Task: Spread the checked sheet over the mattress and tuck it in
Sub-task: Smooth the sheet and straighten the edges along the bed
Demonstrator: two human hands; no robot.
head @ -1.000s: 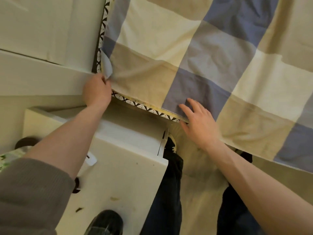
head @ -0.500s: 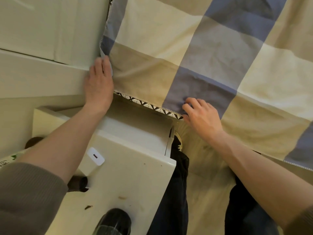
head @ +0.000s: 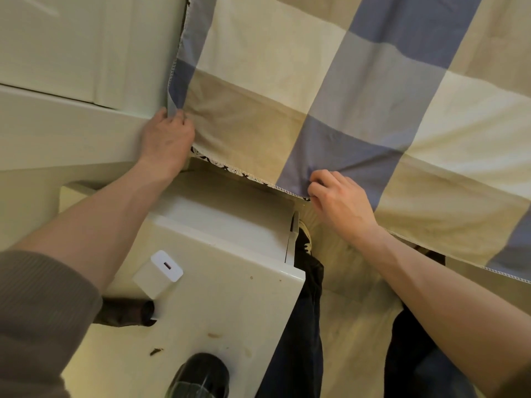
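- Both hands clamp the checked sheet (head: 316, 96): left hand (head: 168, 136) pinching its corner, right hand (head: 342, 202) bunching the hem.
- It lies spread over the mattress (head: 207, 158), reaching its near edge and corner; tucking looks not yet done.

One sheet (head: 344, 96). Two hands: left hand (head: 166, 139), right hand (head: 342, 202). One counter (head: 244, 297) bearing three things: one white charger (head: 158, 274), one dark tube (head: 123, 313), one black rounded object (head: 201, 374). One shoe (head: 304, 242).
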